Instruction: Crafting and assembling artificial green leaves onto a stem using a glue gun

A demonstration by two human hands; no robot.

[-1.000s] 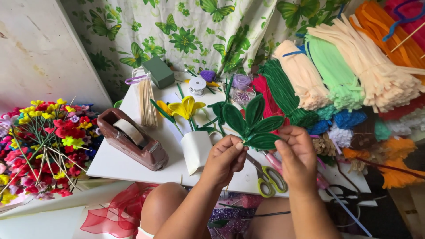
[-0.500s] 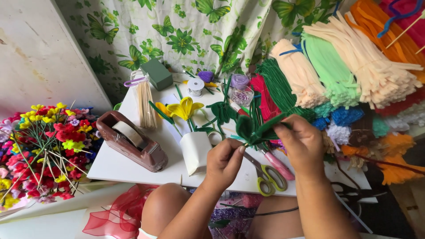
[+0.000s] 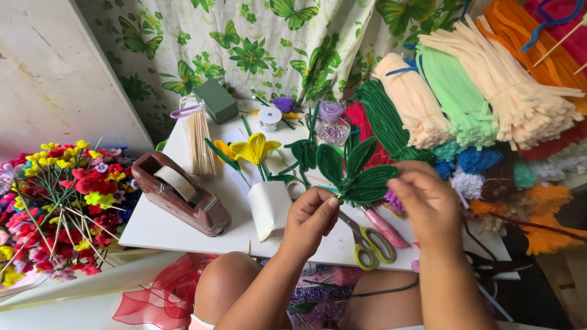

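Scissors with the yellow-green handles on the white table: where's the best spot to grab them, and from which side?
Probably the handle loops of the scissors, coming from the near table edge: the loops face the person, while the blades run under the left hand and the green leaf cluster.

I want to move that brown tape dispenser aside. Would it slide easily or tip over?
The brown tape dispenser looks low, long and bulky, so it probably won't tip. Its solid body suggests some weight, so it should take a firm push across the smooth white table. It is not round, so rolling seems unlikely.
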